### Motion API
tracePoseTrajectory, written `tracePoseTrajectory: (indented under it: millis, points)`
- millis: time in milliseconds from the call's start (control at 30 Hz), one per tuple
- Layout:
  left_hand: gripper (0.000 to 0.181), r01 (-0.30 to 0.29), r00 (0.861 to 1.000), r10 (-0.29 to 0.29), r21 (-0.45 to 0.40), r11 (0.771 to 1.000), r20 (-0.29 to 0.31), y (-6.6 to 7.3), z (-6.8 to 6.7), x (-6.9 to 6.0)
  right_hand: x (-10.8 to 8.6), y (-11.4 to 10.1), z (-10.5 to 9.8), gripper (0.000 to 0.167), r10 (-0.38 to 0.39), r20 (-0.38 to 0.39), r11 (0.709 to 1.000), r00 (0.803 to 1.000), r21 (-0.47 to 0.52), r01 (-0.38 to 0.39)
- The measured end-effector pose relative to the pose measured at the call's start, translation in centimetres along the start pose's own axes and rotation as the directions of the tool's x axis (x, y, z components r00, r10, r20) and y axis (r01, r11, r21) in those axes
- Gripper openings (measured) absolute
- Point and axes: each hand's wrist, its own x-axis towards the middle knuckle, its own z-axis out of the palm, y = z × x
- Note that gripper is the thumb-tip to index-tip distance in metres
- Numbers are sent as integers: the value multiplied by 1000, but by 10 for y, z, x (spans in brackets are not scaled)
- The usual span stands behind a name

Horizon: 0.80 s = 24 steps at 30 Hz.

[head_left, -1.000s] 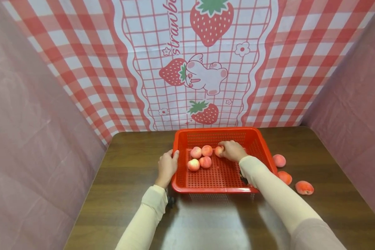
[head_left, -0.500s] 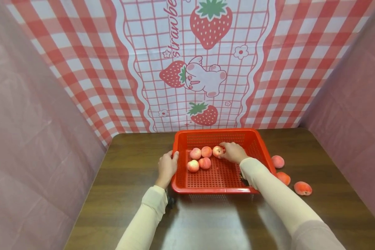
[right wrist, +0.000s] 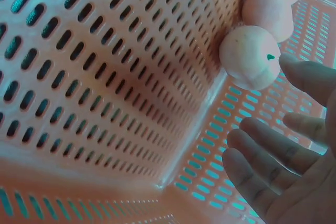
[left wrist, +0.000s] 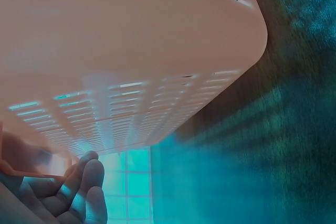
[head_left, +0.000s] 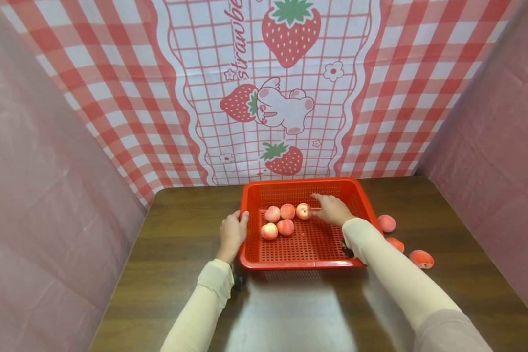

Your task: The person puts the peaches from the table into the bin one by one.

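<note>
A red perforated plastic basket (head_left: 330,264) stands on the table, with several peaches grouped in its left and middle part. My left hand (head_left: 232,235) holds the basket's left rim. In the left wrist view its fingers (left wrist: 92,182) curl beneath the rim, beside the slotted wall. Inside the basket, my right hand (head_left: 333,210) is just right of the end peach (head_left: 304,211) of the back row. Its fingers are spread and grip nothing. In the right wrist view the thumb lies close to that peach (right wrist: 251,57); whether they touch I cannot tell.
Three peaches lie on the wooden table (head_left: 180,254) to the right of the basket: one farther back (head_left: 386,223), one partly behind the right sleeve (head_left: 395,244), one farther right (head_left: 421,259). A strawberry-print cloth (head_left: 286,122) hangs behind; pink cloths (head_left: 48,195) flank the table.
My right hand has let go of the peach and drawn slightly right, its fingers spreading. That peach now rests at the right end of the back row. The left hand keeps its hold.
</note>
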Motion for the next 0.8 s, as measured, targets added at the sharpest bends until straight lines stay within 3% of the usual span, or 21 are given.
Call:
tracePoseTrajectory:
  millis: [467,800]
  points:
    - [35,8,1000,-8,-6,1000,17,1,0,0,-4,2,-14,56,-4,5,1000,1000,31,4]
    - [33,21,1000,-21,-13,1000,22,0,0,0,-5,-1,-29,52,-29,-85,999,996,13,30]
